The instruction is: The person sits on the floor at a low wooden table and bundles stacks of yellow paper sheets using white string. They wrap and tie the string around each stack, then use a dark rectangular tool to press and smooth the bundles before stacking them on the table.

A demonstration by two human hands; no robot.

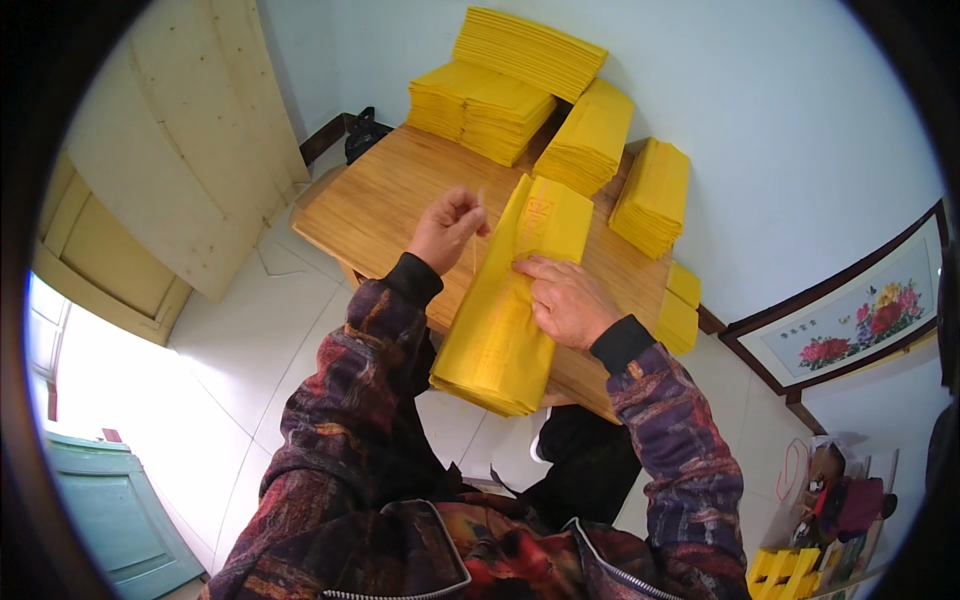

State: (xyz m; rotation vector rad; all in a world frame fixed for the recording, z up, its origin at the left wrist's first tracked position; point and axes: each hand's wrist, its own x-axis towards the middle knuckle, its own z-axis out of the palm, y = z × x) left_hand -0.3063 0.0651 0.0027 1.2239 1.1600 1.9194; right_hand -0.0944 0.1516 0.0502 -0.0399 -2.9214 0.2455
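A long bundle of folded yellow paper (495, 340) lies slanted across the near edge of the wooden table, its lower end jutting out over my legs. Red printing marks its upper part. My right hand (568, 298) rests on top of the bundle, index finger stretched across it and the thumb side pressing down. Just left of the bundle, my left hand (450, 225) is raised with thumb and fingers pinched together. A thin pale strand, apparently string, shows at those fingertips and below them; its full path is too faint to follow.
More yellow paper stands in stacks (480, 105) along the back of the wooden table (380, 190), with another stack (652, 195) at the right. Smaller yellow pieces (678, 310) sit beyond the right edge. A framed flower picture (850, 310) leans against the wall. Wooden boards (180, 130) stand left.
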